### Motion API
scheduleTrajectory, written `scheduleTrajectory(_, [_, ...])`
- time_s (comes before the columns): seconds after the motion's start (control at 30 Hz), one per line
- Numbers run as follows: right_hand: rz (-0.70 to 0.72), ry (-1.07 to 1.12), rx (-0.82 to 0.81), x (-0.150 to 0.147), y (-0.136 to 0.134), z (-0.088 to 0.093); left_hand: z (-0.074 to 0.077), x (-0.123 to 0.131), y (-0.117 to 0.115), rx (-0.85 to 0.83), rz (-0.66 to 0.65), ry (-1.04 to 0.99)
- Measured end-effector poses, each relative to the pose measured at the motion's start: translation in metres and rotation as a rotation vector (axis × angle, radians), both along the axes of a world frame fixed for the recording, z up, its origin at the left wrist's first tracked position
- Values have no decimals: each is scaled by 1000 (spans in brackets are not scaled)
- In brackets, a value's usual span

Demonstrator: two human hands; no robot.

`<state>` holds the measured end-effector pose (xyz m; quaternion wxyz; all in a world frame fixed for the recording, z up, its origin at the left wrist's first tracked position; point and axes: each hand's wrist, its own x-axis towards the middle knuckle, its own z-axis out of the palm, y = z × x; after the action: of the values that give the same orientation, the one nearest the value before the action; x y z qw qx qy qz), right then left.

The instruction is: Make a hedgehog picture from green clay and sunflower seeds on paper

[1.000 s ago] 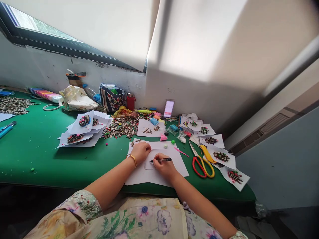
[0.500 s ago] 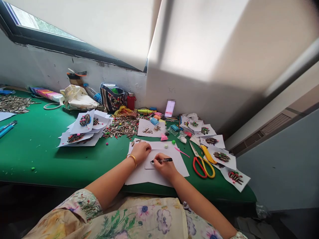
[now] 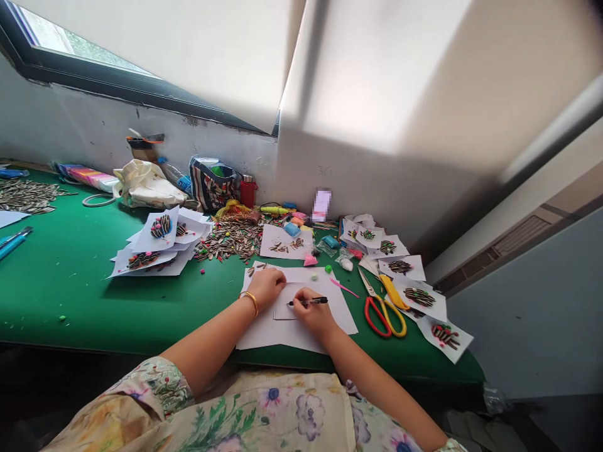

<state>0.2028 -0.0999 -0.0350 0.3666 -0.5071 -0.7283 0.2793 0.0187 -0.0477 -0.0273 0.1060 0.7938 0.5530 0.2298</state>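
Note:
My right hand (image 3: 312,312) is closed around a black pen (image 3: 315,302). The pen's tip is on a small white sheet of paper (image 3: 285,312), which lies on larger white paper (image 3: 257,338). My left hand (image 3: 267,287) lies at the upper left corner of the small sheet, fingers bent down and held together; what is under the fingertips is hidden. Several sunflower seeds (image 3: 258,268) sit just beyond that hand. Past the small sheet are a pale green clay lump (image 3: 314,276), a green clay ball (image 3: 328,269) and a thin pink tool (image 3: 344,288).
Scissors (image 3: 377,307) and a yellow-handled cutter (image 3: 394,292) lie on the right, beside cards with seed pictures (image 3: 419,297). A stack of such cards (image 3: 155,251) stands left. Behind are a seed pile (image 3: 230,240), clay packets (image 3: 330,242), bags (image 3: 214,182) and a phone (image 3: 321,204).
The pen and my right hand have shifted very slightly to the right over the small sheet. My left hand has stayed in place.

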Motion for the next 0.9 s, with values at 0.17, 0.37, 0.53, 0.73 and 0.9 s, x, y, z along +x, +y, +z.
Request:
scheduleTrajectory(0.17, [-14,2,3,1,1,0,-1,0,1,0,1,-1])
scheduleTrajectory(0.37, [-24,10,14,1,1,1,-1,0,1,-1,-2,0])
scheduleTrajectory(0.53, [-18,20,17,2,2,1,0,0,0,-6,2,-3])
scheduleTrajectory(0.73, [-21,24,23,2,3,1,1,0,0,-10,4,-10])
scheduleTrajectory(0.9, [-20,41,19,2,3,3,0,0,1,-16,-1,-10])
